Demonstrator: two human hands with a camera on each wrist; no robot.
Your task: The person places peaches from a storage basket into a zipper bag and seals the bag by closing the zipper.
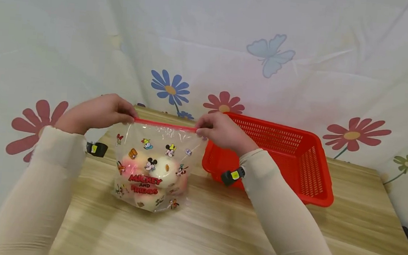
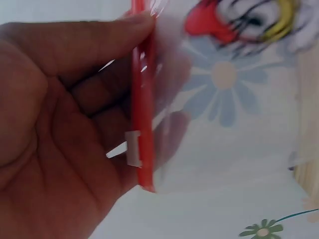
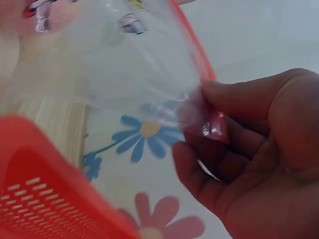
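A clear zip bag (image 1: 158, 148) printed with cartoon figures stands upright over the table, its red zip strip (image 1: 164, 125) running along the top. Several round pink and white items (image 1: 163, 171) show through its lower half. My left hand (image 1: 99, 112) pinches the left end of the strip between thumb and fingers. At the other end, my right hand (image 1: 223, 131) pinches the strip's corner. In the left wrist view a small pale slider tab (image 2: 133, 148) sits on the strip near its end. The strip looks stretched straight between both hands.
A red plastic basket (image 1: 320, 174) with slotted sides stands right of the bag, partly behind my right forearm. Both rest on a wood-grain table (image 1: 209, 233). Behind it hangs a white cloth (image 1: 205, 30) with printed flowers and a butterfly.
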